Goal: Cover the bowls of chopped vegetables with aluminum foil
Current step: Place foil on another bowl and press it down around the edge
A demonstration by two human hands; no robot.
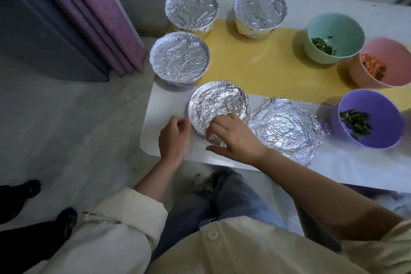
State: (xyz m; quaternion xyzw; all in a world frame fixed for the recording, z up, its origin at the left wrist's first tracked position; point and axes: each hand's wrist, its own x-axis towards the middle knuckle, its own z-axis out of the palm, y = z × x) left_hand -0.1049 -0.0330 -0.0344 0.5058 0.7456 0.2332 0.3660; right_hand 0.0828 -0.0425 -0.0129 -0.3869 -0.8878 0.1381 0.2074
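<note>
My right hand (235, 138) pinches the near rim of a round, bowl-moulded piece of crumpled aluminium foil (219, 104) at the near left corner of the white table (155, 131). My left hand (173, 138), fingers loosely curled, sits at that foil's left edge, and I cannot tell whether it grips. A second crumpled foil sheet (287, 127) lies just right of it, three foil-covered bowls (180, 58) stand toward the far left corner, and an uncovered mint-green bowl (333, 26), pink bowl (391, 51) and purple bowl (378, 104) of chopped vegetables stand by the right edge.

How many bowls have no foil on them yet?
3, all on the right: teal bowl farthest, pink bowl beside it, purple bowl nearest.
</note>
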